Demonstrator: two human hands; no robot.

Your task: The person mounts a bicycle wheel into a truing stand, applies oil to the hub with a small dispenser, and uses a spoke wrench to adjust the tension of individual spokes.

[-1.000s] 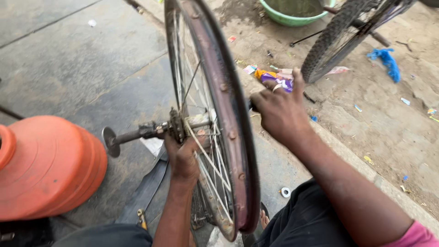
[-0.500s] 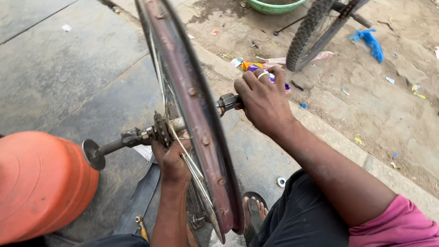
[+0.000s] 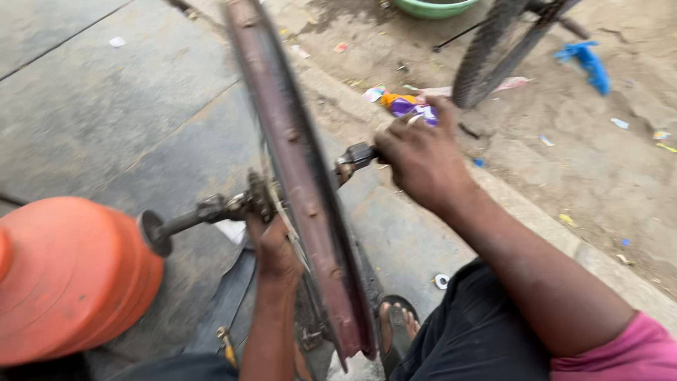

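Observation:
A bare bicycle wheel with a rusty reddish rim (image 3: 296, 169) stands upright between my arms, seen edge-on. A long axle (image 3: 204, 212) sticks out of its hub to the left and ends in a round disc. My left hand (image 3: 271, 247) grips the hub just below the axle on the left side of the wheel. My right hand (image 3: 419, 155) is closed around a dark tool or axle end (image 3: 356, 156) on the right side of the hub. The spokes are blurred.
An orange plastic container (image 3: 70, 275) lies at the lower left near the axle tip. A second bicycle's tyre (image 3: 486, 56) and a green basin (image 3: 434, 7) stand at the top. Litter and a blue rag (image 3: 589, 63) lie on the dirt. My sandalled foot (image 3: 395, 324) rests below.
The view has shifted so the wheel sits further left and leans more. Both hands keep their grip at the hub, and the right hand has moved a little along the axle end.

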